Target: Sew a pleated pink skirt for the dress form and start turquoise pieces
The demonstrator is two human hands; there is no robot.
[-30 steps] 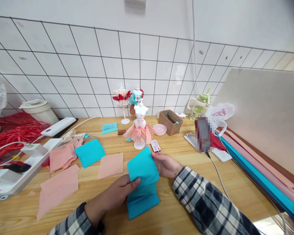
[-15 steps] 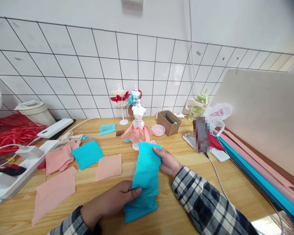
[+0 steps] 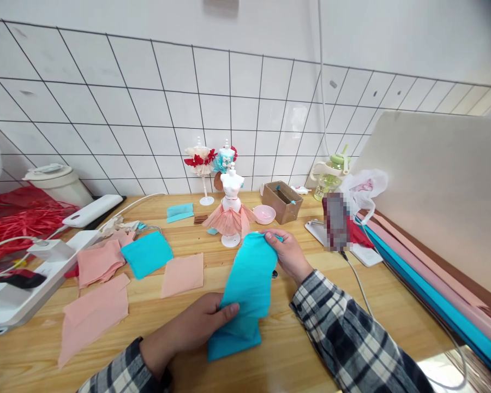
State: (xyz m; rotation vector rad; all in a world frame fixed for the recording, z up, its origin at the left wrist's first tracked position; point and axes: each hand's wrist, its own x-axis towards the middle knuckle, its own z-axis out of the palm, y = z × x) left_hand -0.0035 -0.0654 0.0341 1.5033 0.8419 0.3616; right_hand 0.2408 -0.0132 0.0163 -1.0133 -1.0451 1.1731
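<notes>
A long turquoise strip (image 3: 249,278), folded over at its lower end, hangs between my two hands above the wooden table. My left hand (image 3: 207,322) grips its lower left edge, thumb on top. At the upper right corner, my right hand (image 3: 286,251) pinches the strip between thumb and fingers. Just beyond the strip stands a small white mannequin (image 3: 232,188) in a peach skirt (image 3: 229,219). To the left lie a turquoise piece (image 3: 147,254), a single peach square (image 3: 183,275), a peach stack (image 3: 100,262) and a larger peach piece (image 3: 94,316).
Two decorated mannequins (image 3: 205,185) stand near the tiled wall. Right of them are a pink bowl (image 3: 264,214), a brown box (image 3: 281,202) and a bottle (image 3: 328,177). A power strip (image 3: 45,278) lies left; coloured rolls (image 3: 442,284) and a cable edge the right.
My right hand has moved slightly right and up with the strip's top corner, which now curves over toward it. A small dark object shows beside the strip.
</notes>
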